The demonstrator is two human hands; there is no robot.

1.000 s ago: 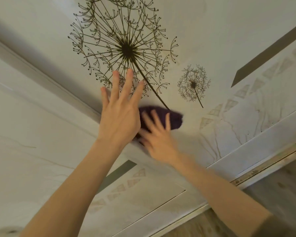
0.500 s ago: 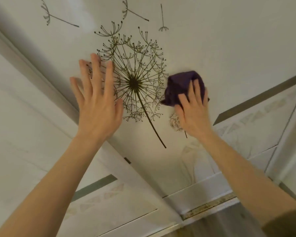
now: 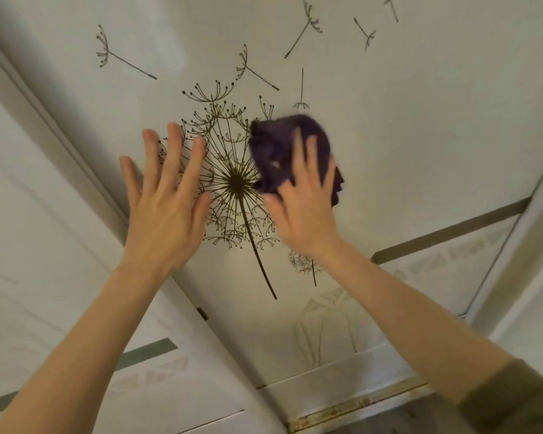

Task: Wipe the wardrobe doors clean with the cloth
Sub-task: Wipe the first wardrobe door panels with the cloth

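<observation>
Leftward since half a second ago, your cloth (image 3: 282,151) now overlaps the dandelion print (image 3: 232,186), mid-frame on the wardrobe door (image 3: 420,136). Your right grip (image 3: 304,211) presses it with straight fingers, just below. Your left grip (image 3: 166,214) lies flat and open alongside. Bare door stretches upper right, up to the door edge (image 3: 514,228).

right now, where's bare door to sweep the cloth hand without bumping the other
Free: plain door right of the cloth, bordered by the grey stripe below and the side frame. Crowded: over the big dandelion, between the left hand and the right hand pressing the cloth.
</observation>
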